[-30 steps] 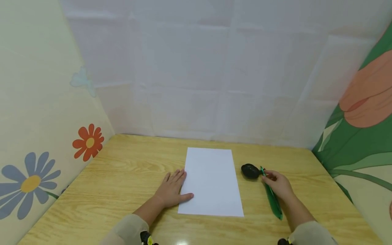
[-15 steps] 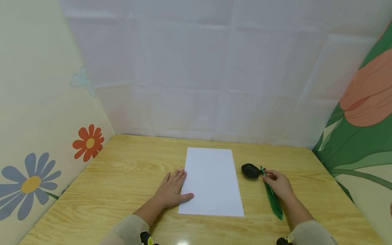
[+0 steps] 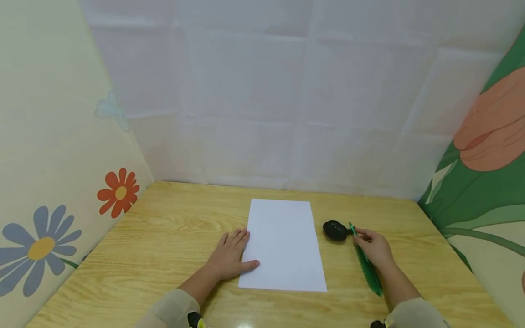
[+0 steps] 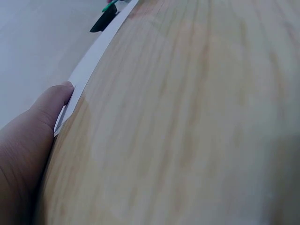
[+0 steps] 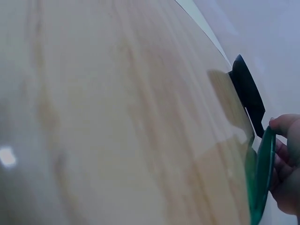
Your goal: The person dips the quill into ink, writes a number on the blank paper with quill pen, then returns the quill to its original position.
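Observation:
In the head view my left hand (image 3: 229,257) lies flat with spread fingers at the left edge of a white sheet of paper (image 3: 283,246), its thumb on the sheet. The left wrist view shows the thumb (image 4: 51,105) on the paper's edge. To the right, my right hand (image 3: 375,248) pinches a long green feather-shaped piece (image 3: 368,271) near its narrow upper end between thumb and fingers. A glossy black oval thing (image 3: 335,230) with a thin neck lies just left of those fingertips, the neck reaching toward the green piece (image 5: 265,173).
The wood-grain table (image 3: 176,218) carries all of these. A white cloth backdrop (image 3: 246,91) rises behind it. Flower-printed panels stand at the left (image 3: 49,136) and right (image 3: 492,205) sides.
The lower end of the green feather-shaped piece has swung slightly to the right in my right hand. My left hand, the paper and the black thing stay in place.

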`<state>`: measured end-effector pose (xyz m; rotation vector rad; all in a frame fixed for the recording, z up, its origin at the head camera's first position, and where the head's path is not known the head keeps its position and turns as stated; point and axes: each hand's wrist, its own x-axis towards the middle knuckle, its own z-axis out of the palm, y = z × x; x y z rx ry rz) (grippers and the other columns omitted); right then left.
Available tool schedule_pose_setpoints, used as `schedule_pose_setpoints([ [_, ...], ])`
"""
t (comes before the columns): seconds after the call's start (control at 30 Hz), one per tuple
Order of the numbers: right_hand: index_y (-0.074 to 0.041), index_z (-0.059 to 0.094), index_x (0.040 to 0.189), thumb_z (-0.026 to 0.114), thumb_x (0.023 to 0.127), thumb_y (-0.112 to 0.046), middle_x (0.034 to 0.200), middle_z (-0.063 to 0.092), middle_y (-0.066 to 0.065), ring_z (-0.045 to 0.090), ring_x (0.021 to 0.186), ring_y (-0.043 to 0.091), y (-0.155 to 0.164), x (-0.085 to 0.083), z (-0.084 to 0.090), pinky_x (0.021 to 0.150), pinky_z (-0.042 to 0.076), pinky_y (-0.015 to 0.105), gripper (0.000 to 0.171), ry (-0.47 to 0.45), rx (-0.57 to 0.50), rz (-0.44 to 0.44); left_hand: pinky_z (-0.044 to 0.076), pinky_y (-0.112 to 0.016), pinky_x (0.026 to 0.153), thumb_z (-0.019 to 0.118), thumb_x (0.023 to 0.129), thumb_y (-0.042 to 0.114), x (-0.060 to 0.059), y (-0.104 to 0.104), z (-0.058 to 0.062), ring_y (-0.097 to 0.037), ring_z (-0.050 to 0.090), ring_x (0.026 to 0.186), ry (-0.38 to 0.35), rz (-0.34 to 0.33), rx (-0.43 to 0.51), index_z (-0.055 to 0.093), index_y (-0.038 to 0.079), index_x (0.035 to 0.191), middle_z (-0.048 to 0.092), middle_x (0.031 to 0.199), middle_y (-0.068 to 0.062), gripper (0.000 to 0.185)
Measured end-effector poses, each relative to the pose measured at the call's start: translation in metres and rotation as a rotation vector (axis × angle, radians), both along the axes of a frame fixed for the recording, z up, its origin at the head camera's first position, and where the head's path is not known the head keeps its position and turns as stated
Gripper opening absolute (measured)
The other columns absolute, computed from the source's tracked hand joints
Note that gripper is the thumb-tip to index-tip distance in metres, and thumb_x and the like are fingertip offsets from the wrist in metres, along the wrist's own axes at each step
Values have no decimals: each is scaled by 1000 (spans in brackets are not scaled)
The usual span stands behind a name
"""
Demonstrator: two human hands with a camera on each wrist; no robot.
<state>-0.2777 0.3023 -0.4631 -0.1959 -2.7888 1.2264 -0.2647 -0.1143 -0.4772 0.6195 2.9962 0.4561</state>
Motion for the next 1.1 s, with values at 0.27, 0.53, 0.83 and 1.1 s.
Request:
schedule_pose_setpoints([
  [0.27,3,61,128,62,95,-18,104,70,19,62,86,12,-6,3,4,67,47,19,39,49,-14,-5,11,-55,123,52,88,68,-1,-1,-2,-31,19,152,-2,-6,-2,28,2,153,25,162,-12,96],
  [0.53,1,58,132,62,95,-21,106,71,17,57,81,2,-9,5,7,69,46,17,42,28,-97,-61,11,-56,123,52,87,68,-1,-2,-4,-31,20,152,11,-9,3,29,2,153,26,162,-12,96],
  [0.83,-1,51,140,59,98,-22,110,72,16,56,78,-6,-10,8,9,70,47,13,47,15,-201,-78,11,-56,122,52,87,68,0,-2,-3,-31,21,151,10,-11,12,30,2,153,27,162,-13,96],
  [1.1,-4,48,144,56,100,-18,100,64,-1,59,80,0,-13,8,7,71,52,15,47,-4,-415,-82,12,-56,122,51,88,68,-1,-1,-3,-31,20,151,10,-5,8,30,2,153,26,162,-13,96],
])
